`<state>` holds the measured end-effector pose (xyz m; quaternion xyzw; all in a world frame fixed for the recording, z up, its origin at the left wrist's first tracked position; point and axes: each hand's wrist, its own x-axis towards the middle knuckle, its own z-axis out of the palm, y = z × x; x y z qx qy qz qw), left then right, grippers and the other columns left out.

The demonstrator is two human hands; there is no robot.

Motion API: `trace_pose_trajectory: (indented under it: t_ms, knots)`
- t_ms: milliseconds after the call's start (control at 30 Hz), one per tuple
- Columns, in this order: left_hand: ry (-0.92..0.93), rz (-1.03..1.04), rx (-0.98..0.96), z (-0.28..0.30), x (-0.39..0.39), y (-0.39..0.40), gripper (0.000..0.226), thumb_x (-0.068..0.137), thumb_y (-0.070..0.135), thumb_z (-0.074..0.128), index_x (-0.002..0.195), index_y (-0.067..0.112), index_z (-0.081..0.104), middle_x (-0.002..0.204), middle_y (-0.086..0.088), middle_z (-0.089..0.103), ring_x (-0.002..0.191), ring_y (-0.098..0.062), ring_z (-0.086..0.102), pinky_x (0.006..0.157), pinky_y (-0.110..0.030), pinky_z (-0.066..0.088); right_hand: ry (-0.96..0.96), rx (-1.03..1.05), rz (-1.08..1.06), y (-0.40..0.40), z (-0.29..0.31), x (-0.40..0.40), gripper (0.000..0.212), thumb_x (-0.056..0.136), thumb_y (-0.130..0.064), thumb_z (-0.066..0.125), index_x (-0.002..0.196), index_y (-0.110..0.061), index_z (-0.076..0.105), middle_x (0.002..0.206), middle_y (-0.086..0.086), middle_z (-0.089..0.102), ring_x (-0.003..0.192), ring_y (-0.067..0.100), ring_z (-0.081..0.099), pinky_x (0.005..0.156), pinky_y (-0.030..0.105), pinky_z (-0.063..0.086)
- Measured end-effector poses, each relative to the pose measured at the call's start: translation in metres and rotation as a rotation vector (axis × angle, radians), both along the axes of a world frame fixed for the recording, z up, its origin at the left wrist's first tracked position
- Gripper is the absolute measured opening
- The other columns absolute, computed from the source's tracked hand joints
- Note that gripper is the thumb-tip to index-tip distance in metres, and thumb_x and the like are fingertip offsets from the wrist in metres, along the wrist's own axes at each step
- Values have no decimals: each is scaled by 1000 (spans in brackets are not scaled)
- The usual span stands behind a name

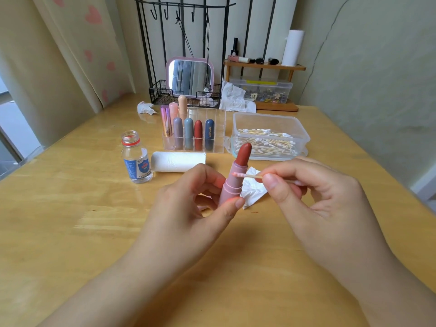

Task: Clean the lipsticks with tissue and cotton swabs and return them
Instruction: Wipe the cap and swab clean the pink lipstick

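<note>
Centrally, just left of middle, the left hand (200, 204) grips an uncapped pink lipstick (236, 175) upright between thumb and curled fingers. Right of it, the right hand (313, 197) pinches a cotton swab (247, 175), its pink-stained tip touching the tube's collar, above a crumpled tissue (253, 192) on the wooden table (94, 232).

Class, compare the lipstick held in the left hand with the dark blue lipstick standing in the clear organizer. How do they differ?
The held lipstick has a pink tube; the dark blue lipstick has a navy case. The held lipstick is uncapped, its red-brown bullet showing; the dark blue one is capped. The left hand grips the held one, tilted, above the table, with the right hand's cotton swab at its collar; the blue one stands upright in the organizer. Both are rounded-top tubes.
</note>
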<state>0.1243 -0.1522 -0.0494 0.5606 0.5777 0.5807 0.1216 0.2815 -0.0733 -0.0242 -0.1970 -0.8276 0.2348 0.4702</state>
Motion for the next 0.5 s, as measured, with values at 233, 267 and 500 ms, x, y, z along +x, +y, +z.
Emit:
trace_pose_trajectory:
  t_ms: [233,267,500]
  knots:
    - [0,-11,2,1,1,0,26,69,45,66,82,24,61,78,16,68,70,-5,64,64,-15,50,48,-93,23,-2,2,1,11,86,-33,56,81,-31,66,63,-7,56,57,7,52,57,9,39]
    - [1,-14,2,0,1,0,26,69,45,66,82,24,61,78,16,68,70,-5,64,64,-14,49,46,-93,23,-2,2,1,11,86,-33,56,81,-31,66,63,-9,55,57,7,52,58,8,39]
    - [-2,-53,-2,-1,2,0,25,73,42,66,86,22,61,81,13,68,71,-5,65,64,-11,47,32,-99,22,-1,3,1,11,85,-34,57,80,-30,66,59,-10,50,58,13,51,57,12,40]
